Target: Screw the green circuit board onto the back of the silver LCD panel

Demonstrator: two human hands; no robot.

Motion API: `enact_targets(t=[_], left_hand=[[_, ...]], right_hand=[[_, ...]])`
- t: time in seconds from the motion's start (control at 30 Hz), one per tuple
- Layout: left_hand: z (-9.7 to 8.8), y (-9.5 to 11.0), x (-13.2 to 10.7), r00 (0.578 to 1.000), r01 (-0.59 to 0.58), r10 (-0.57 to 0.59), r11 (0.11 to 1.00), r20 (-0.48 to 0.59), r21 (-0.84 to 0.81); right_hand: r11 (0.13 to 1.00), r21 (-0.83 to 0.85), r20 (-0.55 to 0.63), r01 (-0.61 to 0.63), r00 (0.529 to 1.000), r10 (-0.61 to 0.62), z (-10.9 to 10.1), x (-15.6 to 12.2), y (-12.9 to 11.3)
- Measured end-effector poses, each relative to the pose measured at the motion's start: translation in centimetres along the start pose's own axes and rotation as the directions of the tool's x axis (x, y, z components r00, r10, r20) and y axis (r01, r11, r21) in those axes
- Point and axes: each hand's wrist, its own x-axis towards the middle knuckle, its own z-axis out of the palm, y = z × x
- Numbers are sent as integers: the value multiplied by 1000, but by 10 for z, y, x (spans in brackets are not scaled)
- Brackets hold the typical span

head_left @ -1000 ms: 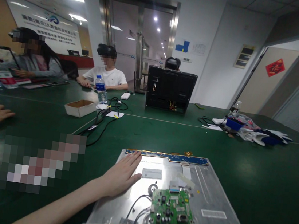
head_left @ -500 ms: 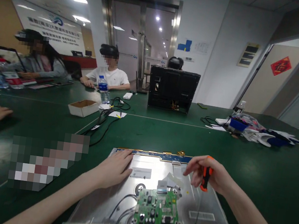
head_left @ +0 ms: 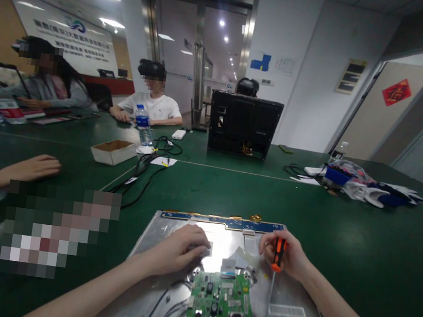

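Note:
A flat metal display panel (head_left: 148, 238) lies in front of me with its back up. On it is a green circuit board (head_left: 218, 302) with a ribbon cable (head_left: 228, 268) at its far side and dark wires at its left. A narrow blue circuit strip (head_left: 222, 223) runs along the panel's far edge. My left hand (head_left: 186, 246) is over the panel's left half, fingers loosely bent and holding nothing visible. My right hand (head_left: 292, 255) is closed round an orange and black screwdriver (head_left: 279, 253). Its shaft points down toward the panel, right of the green board.
At left, another person's hand (head_left: 33, 169) rests on the green table (head_left: 207, 192). Beyond are an open box (head_left: 114, 152), black cables (head_left: 146, 183), a water bottle (head_left: 143, 124) and a black monitor housing (head_left: 245, 125). Gloves (head_left: 374, 195) and bags lie at right. Other people sit across.
My left hand has slid off the blue strip, nearer and to the right. My right hand has shifted slightly left and nearer with the screwdriver. The other person's hand has moved right.

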Motion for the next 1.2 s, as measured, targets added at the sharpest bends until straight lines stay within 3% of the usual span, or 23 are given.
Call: enact_targets(t=[0.17,0.4,0.6,0.77,0.87,0.9,0.93,1.0,1.03,1.1,1.2], left_hand=[[-9,4,-2,998,43,-38,995,55,-94],[-10,0,-2,990,98,-86,990,109,-103],[-9,-1,-1,986,133,-125,989,108,-68],[-10,0,-2,980,177,-171,983,106,-56],[-9,-2,-1,974,206,-198,977,107,-64],[-8,-2,-1,973,213,-206,975,107,-67],[-8,-3,0,971,220,-212,973,107,-70],[-8,-3,0,970,229,-222,971,102,-71],[-7,-3,0,969,233,-226,970,97,-69],[-7,-4,0,969,238,-232,969,86,-62],[-7,-5,0,970,238,-234,970,73,-53]], right_hand=[[999,32,-36,41,999,-40,0,-3,0],[996,48,-64,80,995,-77,6,-3,-4],[970,33,-224,241,948,-228,1,-15,-39],[942,-90,-335,325,880,-336,-5,-29,-66],[918,-314,-281,242,900,-333,9,-33,-67],[820,-551,-190,153,934,-302,16,-34,-65],[663,-744,-106,76,967,-230,23,-34,-62],[414,-910,-41,-20,998,-42,36,-34,-57],[333,-942,-42,-47,999,23,40,-34,-54],[259,-964,-40,-65,994,99,45,-32,-48],[245,-968,-30,-52,995,93,46,-28,-40]])
